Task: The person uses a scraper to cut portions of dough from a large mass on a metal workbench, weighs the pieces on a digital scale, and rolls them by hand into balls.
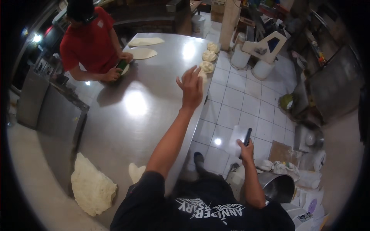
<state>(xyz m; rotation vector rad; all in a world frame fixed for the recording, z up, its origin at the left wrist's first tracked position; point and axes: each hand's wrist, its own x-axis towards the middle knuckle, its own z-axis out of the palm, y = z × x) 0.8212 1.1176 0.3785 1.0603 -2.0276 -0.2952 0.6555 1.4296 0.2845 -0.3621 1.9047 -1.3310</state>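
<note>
Over the table's right edge my left hand (191, 87) reaches forward with its fingers spread. Beside its fingers lies a pale lump of dough (203, 75), partly hidden by the hand. Beyond it, a row of knotted-looking dough lumps (207, 67) runs along the edge toward the far corner. My right hand (247, 151) is held out over the floor to the right, closed round the black handle of a dough scraper (234, 139) with a wide flat blade. Near me on the table are a large dough slab (92, 186) and a small dough piece (136, 172), partly covered by my left sleeve.
Across the metal table (115, 127), a person in a red shirt (88, 42) grips a green object (122, 64) over dough. Flat dough sheets (142, 53) lie nearby. White buckets (263, 70) stand on the tiled floor; a metal bowl (275, 188) is at my right.
</note>
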